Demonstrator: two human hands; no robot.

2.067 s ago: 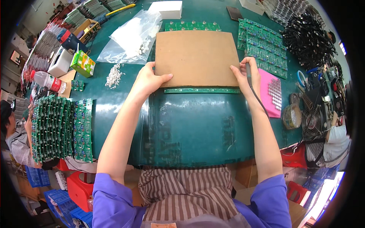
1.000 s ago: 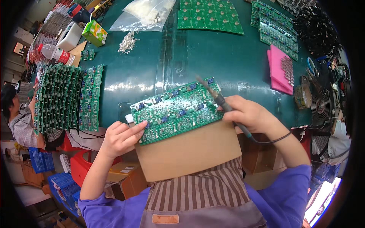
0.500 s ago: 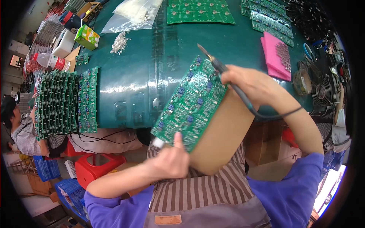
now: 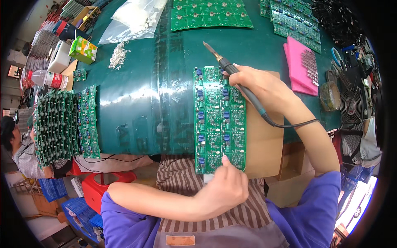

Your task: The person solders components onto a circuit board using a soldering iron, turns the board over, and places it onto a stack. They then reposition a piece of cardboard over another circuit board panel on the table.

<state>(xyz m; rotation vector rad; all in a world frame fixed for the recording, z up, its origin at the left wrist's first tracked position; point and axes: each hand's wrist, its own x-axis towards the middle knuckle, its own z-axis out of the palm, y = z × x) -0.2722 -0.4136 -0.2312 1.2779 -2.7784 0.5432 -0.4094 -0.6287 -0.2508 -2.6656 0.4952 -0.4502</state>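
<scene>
A green circuit board panel (image 4: 213, 124) with blue parts lies lengthwise in front of me, over a flat brown cardboard sheet (image 4: 264, 132). My left hand (image 4: 226, 188) grips the panel's near edge, thumb on top and the other fingers curled. A small piece of something white shows under that edge. My right hand (image 4: 260, 87) is wrapped round a soldering iron (image 4: 244, 89) beside the panel's far right edge. The iron's tip points to the far left, above the green mat and off the panel. Its dark cable runs over my right forearm.
Stacked circuit boards (image 4: 58, 124) stand at the left. Farther off are small white parts (image 4: 118, 56), a plastic bag (image 4: 136, 18), a juice carton (image 4: 84, 49) and another panel (image 4: 211, 14). Pink foam (image 4: 300, 70) with metal pieces lies right. A person (image 4: 20, 140) sits far left.
The panel and cardboard have turned from slanted to nearly straight, their near end swinging right. My left hand has moved right with the panel. The soldering iron has shifted slightly left.
</scene>
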